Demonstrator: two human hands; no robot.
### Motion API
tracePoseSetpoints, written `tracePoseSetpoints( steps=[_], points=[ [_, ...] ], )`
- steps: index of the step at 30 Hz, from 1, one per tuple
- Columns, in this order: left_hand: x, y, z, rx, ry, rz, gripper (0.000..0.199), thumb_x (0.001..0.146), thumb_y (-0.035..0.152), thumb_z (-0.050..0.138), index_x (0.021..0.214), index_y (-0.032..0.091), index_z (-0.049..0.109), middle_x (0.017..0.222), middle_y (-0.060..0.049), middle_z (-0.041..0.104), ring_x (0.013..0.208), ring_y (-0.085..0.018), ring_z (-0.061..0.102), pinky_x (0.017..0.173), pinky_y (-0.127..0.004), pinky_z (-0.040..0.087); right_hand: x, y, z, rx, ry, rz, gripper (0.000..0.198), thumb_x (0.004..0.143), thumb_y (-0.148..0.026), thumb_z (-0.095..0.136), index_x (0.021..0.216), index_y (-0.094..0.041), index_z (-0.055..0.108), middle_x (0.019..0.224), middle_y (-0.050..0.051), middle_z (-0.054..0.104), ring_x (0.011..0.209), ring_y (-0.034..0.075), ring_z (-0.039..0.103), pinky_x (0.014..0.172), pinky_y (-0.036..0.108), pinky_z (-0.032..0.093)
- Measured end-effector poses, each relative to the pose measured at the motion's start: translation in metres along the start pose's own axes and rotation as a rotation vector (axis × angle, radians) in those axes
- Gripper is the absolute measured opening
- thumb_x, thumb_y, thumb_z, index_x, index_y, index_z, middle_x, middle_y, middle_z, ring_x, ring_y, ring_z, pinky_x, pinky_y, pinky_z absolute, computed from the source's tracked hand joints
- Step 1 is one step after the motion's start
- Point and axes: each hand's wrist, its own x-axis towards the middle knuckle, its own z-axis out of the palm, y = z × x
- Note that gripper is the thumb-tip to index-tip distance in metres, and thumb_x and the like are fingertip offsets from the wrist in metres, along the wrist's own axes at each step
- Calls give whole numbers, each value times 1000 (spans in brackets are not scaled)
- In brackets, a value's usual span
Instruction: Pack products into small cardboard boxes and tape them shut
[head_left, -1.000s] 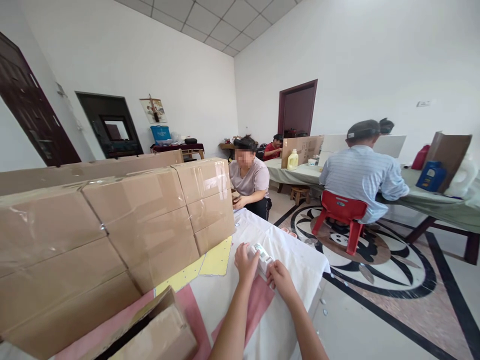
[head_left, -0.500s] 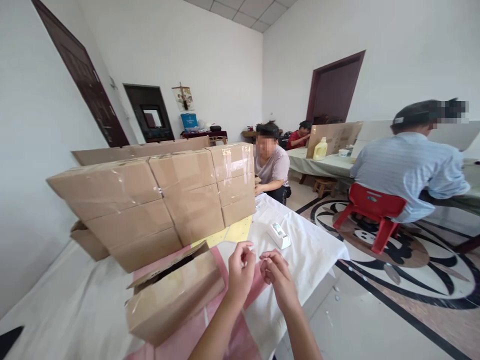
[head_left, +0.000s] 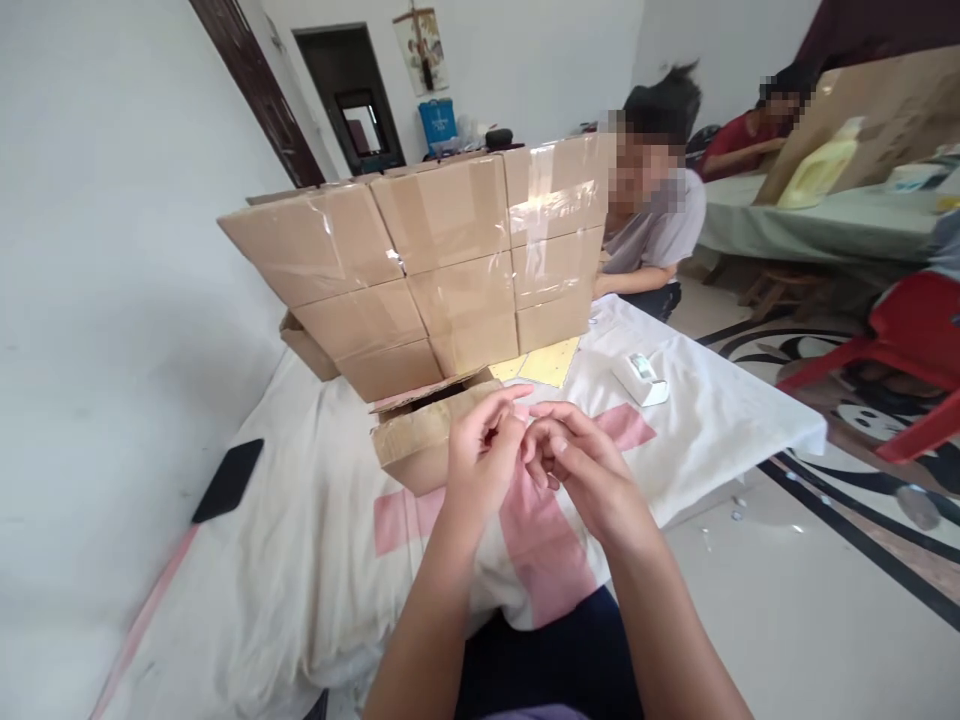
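My left hand [head_left: 486, 440] is held up over the table, its thumb and index finger drawn together; anything pinched there is too small to make out. Close beside it, almost touching, my right hand [head_left: 581, 455] has its fingers curled inward and its thumb bent towards the index finger. What may be in it cannot be made out either. Behind my left hand stands an open-topped cardboard box [head_left: 412, 450], partly covered by the hand. A small white box [head_left: 640, 380] with a greenish picture lies on the cloth, beyond my right hand.
A wall of taped cardboard boxes [head_left: 457, 215] stands across the table, with yellow sheets [head_left: 551, 362] at its foot. A black phone-like slab [head_left: 229, 480] lies at left on the white tablecloth [head_left: 300, 560]. A person [head_left: 652, 220] crouches beyond; a red chair [head_left: 919, 320] stands right.
My view has tilted down and turned left, so the boxes appear higher and further right. My hands have come closer together. The black slab now shows fully.
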Motion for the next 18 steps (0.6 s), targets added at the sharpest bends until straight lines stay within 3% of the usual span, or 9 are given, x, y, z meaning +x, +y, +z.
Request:
tracePoseSetpoints(
  steps=[4, 8, 10, 14, 18],
  points=[
    [-2, 1, -15, 24, 43, 15, 23, 92, 38, 65, 99, 21, 77, 56, 4, 49, 51, -10, 49, 49, -21, 41, -3, 11, 9, 16, -58, 6, 29, 98, -42, 60, 122, -26, 59, 82, 1, 62, 62, 13, 50, 57, 27, 36],
    [-18, -11, -29, -81, -23, -131, 32, 90, 40, 67, 114, 20, 74, 50, 7, 47, 44, -11, 52, 46, -23, 46, -6, 28, 18, 50, -129, 49, 27, 99, -36, 59, 125, -28, 57, 81, 0, 61, 62, 12, 49, 60, 27, 37],
    [-28, -17, -38, -146, -20, -173, 31, 91, 41, 67, 111, 19, 73, 49, 7, 51, 41, -13, 57, 43, -24, 49, -5, 38, 22, 65, -160, 90, 25, 100, -34, 58, 125, -28, 57, 82, 0, 61, 63, 12, 49, 60, 27, 37],
    [-37, -27, -55, -39, 153, -83, 16, 91, 32, 68, 94, 19, 77, 53, 4, 61, 43, -12, 59, 44, -23, 49, 8, 60, 26, 52, -196, 153, 24, 100, -33, 59, 122, -26, 60, 82, 0, 60, 64, 12, 49, 59, 26, 38],
    [-31, -42, -65, 182, 255, -10, 13, 90, 26, 68, 93, 21, 80, 61, 2, 68, 49, -10, 59, 49, -21, 47, 25, 78, 26, 28, -200, 199, 22, 99, -31, 60, 120, -27, 63, 80, -1, 60, 63, 10, 46, 60, 25, 38]
  ],
)
